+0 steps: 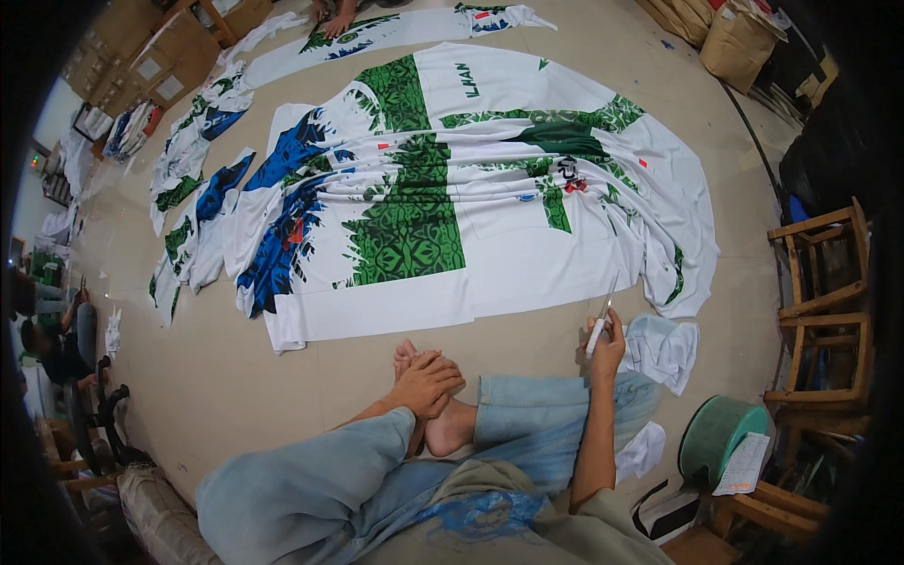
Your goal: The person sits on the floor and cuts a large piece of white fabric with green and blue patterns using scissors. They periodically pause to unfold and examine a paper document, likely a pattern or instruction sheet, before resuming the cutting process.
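My right hand [607, 347] is closed around the white handle of a pair of scissors [594, 337]. Their thin blades point away from me, the tips over the near right part of a large printed fabric [537, 268]. That fabric lies spread on the floor, white with green patterned bands, blue patches and small red marks; its middle is gathered in folds. My left hand [428, 380] is wrapped over my bare foot [450, 428], its fingers together, apart from the fabric.
White cloth scraps [664, 350] lie right of my right hand. A green round container [720, 438] and wooden stools [824, 353] stand at the right. Cardboard boxes [165, 61] are stacked far left. Beyond the fabric, another person's hand [339, 24] touches a printed strip [414, 33].
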{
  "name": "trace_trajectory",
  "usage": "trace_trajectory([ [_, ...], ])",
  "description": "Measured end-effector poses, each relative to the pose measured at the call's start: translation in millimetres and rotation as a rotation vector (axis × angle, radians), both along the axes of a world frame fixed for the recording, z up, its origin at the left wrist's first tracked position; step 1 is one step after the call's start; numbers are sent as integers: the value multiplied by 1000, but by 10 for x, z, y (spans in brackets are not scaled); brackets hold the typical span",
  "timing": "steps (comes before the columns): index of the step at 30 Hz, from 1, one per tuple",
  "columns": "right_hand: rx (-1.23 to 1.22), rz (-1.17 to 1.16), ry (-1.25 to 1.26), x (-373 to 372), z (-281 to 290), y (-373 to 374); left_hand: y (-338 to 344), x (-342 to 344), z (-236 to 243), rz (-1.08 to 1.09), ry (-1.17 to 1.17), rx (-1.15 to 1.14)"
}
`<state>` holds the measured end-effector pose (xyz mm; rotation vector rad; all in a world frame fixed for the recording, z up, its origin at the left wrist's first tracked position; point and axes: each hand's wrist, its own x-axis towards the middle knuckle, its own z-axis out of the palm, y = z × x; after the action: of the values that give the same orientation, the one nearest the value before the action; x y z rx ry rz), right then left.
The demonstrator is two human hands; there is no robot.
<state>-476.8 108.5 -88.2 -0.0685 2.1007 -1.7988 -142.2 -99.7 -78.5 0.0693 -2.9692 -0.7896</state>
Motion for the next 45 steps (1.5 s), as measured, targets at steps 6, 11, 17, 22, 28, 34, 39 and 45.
trace_trajectory([
  [6,63,79,69,17,-86,-6,-2,-78,48,3,27,3],
  [11,101,81,113,-12,-92,7,-2,-76,41,15,60,13],
  [17,144,96,96,-6,-62,-16,-14,-71,10,16,67,11],
  [22,135,70,71,-12,-111,-5,-22,-55,6,3,-7,45],
  [28,142,142,154,3,-133,-5,-34,-46,-1,-4,-30,31],
  [34,403,237,579,31,-173,4,-35,-50,-1,3,2,62],
  [39,651,266,605,205,104,-119,-52,-91,90,81,29,123],
  [45,775,257,934,213,-32,-26,-704,-502,1619,405,521,77],
])
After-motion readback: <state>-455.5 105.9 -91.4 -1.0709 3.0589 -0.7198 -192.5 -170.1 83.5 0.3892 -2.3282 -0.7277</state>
